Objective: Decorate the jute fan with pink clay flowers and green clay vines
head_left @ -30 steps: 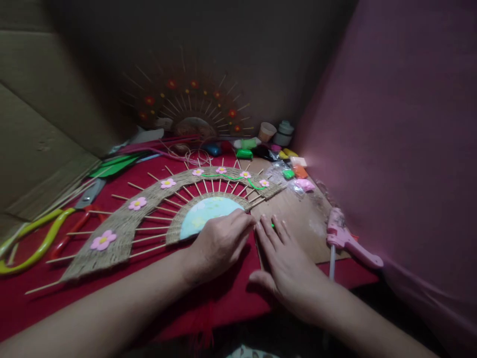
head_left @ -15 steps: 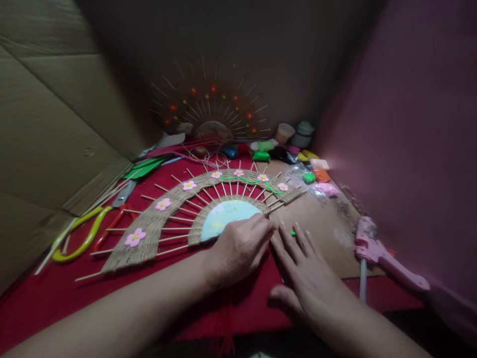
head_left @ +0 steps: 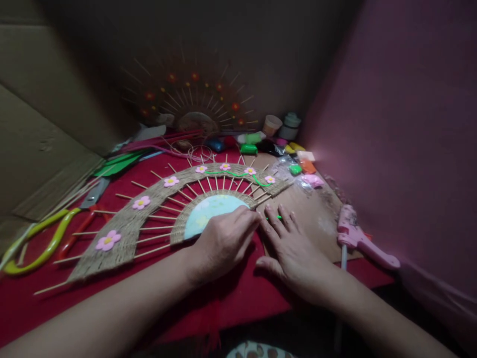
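My right hand (head_left: 292,243) lies flat with fingers apart on the brown board (head_left: 316,219). A thin strip of green clay (head_left: 276,217) shows between and beside its fingers. My left hand (head_left: 227,236) is closed, its fingertips pinched together right beside my right fingers; what they hold, if anything, is hidden. Behind that hand lies a woven half-round fan (head_left: 156,189) of twine and thin sticks, with a pale blue panel (head_left: 201,214) at its centre. Pink clay flowers (head_left: 171,181) sit along its outer band, and a wavy green clay line (head_left: 227,174) runs past those on the right.
Yellow-and-red-handled scissors (head_left: 59,233) lie at the left. A pink glue gun (head_left: 361,238) rests at the right. Packets of coloured clay (head_left: 307,166), a cup (head_left: 272,124) and a jar (head_left: 290,127) stand behind. Another fan (head_left: 197,122) leans on the back wall.
The view has turned right, so everything sits further left in the picture. More of the green strip shows by my right fingers. Both hands keep nearly the same pose.
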Motion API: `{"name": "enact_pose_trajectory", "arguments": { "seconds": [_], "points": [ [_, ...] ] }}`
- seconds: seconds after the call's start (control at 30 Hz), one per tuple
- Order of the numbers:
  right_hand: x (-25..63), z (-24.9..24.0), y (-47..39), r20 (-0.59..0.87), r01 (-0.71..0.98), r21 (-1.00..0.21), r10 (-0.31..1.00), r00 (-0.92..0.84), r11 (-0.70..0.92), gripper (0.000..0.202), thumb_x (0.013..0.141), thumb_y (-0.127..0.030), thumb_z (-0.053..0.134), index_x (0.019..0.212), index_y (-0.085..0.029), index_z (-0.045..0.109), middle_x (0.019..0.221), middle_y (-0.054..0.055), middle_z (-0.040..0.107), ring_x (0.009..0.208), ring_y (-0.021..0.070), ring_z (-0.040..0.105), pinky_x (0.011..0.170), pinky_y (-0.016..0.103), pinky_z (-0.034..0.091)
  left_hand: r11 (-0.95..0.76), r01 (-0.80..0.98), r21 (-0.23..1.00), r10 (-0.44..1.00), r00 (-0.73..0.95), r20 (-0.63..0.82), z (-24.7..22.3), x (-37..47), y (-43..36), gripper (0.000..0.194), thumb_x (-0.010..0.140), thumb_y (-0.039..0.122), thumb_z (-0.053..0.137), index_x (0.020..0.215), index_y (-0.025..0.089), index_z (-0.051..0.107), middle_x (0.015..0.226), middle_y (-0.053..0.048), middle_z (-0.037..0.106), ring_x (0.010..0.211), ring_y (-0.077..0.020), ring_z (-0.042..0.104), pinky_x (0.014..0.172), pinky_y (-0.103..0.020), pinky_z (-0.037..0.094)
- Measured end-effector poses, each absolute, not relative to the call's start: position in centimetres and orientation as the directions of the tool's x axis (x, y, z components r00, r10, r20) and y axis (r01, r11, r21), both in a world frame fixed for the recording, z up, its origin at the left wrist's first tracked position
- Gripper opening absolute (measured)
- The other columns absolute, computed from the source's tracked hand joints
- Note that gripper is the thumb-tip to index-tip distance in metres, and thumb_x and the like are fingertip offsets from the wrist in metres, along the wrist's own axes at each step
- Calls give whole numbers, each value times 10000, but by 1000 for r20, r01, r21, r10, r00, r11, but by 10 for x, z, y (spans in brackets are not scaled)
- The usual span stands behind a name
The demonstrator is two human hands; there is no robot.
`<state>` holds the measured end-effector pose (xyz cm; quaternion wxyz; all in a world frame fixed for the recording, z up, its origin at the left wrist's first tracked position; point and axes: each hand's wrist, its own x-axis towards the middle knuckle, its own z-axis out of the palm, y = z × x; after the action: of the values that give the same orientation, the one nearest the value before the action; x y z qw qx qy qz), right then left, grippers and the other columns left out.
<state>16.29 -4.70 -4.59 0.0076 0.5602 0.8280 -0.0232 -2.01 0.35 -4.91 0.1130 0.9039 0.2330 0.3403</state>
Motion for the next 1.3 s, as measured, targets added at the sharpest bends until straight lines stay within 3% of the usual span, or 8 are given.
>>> {"name": "enact_pose_trajectory", "arguments": {
  "seconds": [0.17,0.37,0.47,0.67,0.83,0.97,1.13,1.3],
  "points": [
    [173,-48,-60,7,945,-26,945,-326,326,837,842,-654,346,1457,-104,200,1508,160,187,1370,376,63,1085,551,233,-865,344,365,499,662,559,-49,-18,3,138,870,88,441,957,108,546,800,-58,554,700,-158,503,626,-277,435],
    [177,-43,-45,65,953,13,951,-302,302,922,840,-673,304,1406,52,253,1456,277,238,1365,359,167,1093,516,246,-872,338,355,488,660,570,-49,-20,3,132,869,87,447,954,102,548,802,-61,551,706,-158,503,631,-276,426],
    [176,-51,-51,72,940,27,937,-340,339,917,846,-668,290,1394,67,272,1444,301,236,1363,359,164,1085,523,263,-870,344,354,492,658,569,-49,-20,2,135,859,88,466,965,99,548,812,-63,552,712,-161,505,636,-278,429],
    [178,-65,-98,157,898,74,884,-440,434,939,851,-625,367,1447,-31,-49,1474,264,197,1376,321,108,1056,495,343,-868,333,367,494,649,578,-51,-18,4,140,856,83,466,968,100,548,809,-58,551,702,-154,504,638,-274,437],
    [177,-50,-60,36,932,13,932,-361,361,882,856,-655,282,1413,29,251,1467,256,213,1372,328,147,1095,482,271,-874,339,349,485,660,574,-51,-20,4,139,862,95,464,974,104,545,809,-60,557,708,-160,513,635,-275,438],
    [176,-46,-43,22,947,32,947,-321,320,943,828,-696,279,1389,63,287,1457,275,222,1369,343,158,1108,489,229,-869,354,346,494,650,577,-49,-21,6,122,868,99,452,941,111,549,792,-59,557,708,-162,519,642,-278,443],
    [181,-60,-84,122,929,63,921,-371,366,949,814,-706,301,1385,51,312,1461,283,211,1375,348,129,1071,499,304,-868,345,358,495,654,572,-49,-20,6,129,861,104,463,953,103,553,792,-63,563,693,-161,515,627,-276,446],
    [183,-53,-60,31,950,37,950,-312,311,900,844,-675,281,1402,31,284,1471,262,203,1381,331,117,1102,503,229,-864,342,370,501,660,560,-48,-20,5,139,872,105,447,964,113,550,806,-64,574,705,-155,527,633,-270,451]
  ]
}}
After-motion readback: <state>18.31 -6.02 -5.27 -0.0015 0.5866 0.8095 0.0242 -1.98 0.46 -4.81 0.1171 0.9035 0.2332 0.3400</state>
